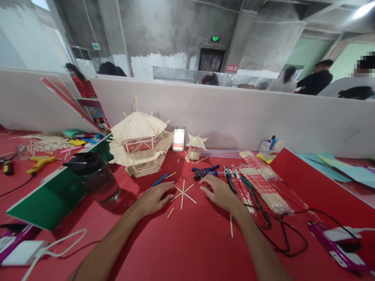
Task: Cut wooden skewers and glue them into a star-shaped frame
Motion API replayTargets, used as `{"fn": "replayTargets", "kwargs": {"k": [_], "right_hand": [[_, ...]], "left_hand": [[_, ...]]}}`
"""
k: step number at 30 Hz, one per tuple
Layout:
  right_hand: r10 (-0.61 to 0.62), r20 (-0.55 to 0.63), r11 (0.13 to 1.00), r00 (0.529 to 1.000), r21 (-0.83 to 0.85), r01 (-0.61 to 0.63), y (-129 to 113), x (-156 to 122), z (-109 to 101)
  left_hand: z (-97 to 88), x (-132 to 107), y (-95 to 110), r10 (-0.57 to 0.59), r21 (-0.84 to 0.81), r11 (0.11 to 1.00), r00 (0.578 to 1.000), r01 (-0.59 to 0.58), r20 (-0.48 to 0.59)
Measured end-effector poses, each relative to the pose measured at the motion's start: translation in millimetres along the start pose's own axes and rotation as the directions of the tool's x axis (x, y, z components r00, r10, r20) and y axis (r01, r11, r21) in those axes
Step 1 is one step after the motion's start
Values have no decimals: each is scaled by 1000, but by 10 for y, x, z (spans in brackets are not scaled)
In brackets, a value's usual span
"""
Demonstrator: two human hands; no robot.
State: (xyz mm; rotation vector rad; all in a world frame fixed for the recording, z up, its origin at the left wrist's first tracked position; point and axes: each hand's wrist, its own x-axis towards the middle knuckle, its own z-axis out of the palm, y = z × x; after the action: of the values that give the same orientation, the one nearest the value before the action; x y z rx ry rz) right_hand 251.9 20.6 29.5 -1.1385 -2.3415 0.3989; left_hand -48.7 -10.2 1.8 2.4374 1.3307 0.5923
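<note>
Several thin wooden sticks cross at their middles in a star [183, 192] flat on the red table. My left hand [155, 198] rests just left of it, fingertips and thumb apart near the stick ends; I cannot tell whether it touches them. To the right of the star, my right hand [219, 191] is open, fingers spread and slightly bent, holding nothing. A short stick piece [170, 212] lies below the left fingers. Beyond the left hand is a blue pen [159, 180]. A blue-handled tool [205, 171] lies just beyond the right fingers.
Behind the hands stand a large stick pavilion [140, 142] and a small stick pavilion [197, 146]. A dark-lidded bottle [98, 177] is at left. Packs of sticks [262, 183], green-handled pliers [231, 183] and a black cable [283, 230] lie right. A white partition [234, 117] closes the back.
</note>
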Motion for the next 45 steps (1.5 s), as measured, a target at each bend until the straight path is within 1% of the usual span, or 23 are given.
{"fn": "replayTargets", "kwargs": {"k": [2, 5, 9, 13, 16, 19, 26, 33, 36, 40, 45], "right_hand": [[-97, 100, 994, 990, 69, 90, -70, -2, 66], [-163, 190, 983, 968, 119, 142, -107, -1, 169], [-156, 252, 984, 955, 126, 127, -69, 8, 238], [-145, 291, 987, 946, 109, 118, -29, 17, 244], [-160, 297, 985, 941, 108, 134, -10, 20, 254], [-176, 294, 983, 940, 108, 150, 12, 17, 274], [-198, 278, 979, 940, 95, 179, 35, 10, 293], [-215, 258, 977, 942, 68, 204, 30, 23, 327], [-215, 261, 977, 941, 56, 207, 26, 25, 332], [-217, 260, 976, 941, 53, 210, 21, 25, 332], [-222, 257, 975, 941, 51, 216, 14, 25, 325]], "left_hand": [[-16, -8, -4, 13, -3, 1000, 1000, -13, 25], [-36, -19, -12, 33, -3, 999, 998, -33, 57], [-78, -16, -1, 62, -3, 998, 994, -62, 92], [-150, -2, 32, 101, 27, 994, 979, -107, 178], [-192, 3, 51, 143, 40, 987, 966, -155, 214], [-206, 4, 58, 175, 38, 981, 960, -188, 219], [-196, 0, 45, 202, 2, 979, 962, -206, 184], [-199, 1, 55, 179, 37, 981, 955, -193, 237], [-193, -3, 49, 190, 15, 980, 959, -198, 211], [-186, -6, 46, 178, 19, 982, 961, -186, 211], [-178, 0, 46, 195, -16, 981, 963, -195, 184]]}}
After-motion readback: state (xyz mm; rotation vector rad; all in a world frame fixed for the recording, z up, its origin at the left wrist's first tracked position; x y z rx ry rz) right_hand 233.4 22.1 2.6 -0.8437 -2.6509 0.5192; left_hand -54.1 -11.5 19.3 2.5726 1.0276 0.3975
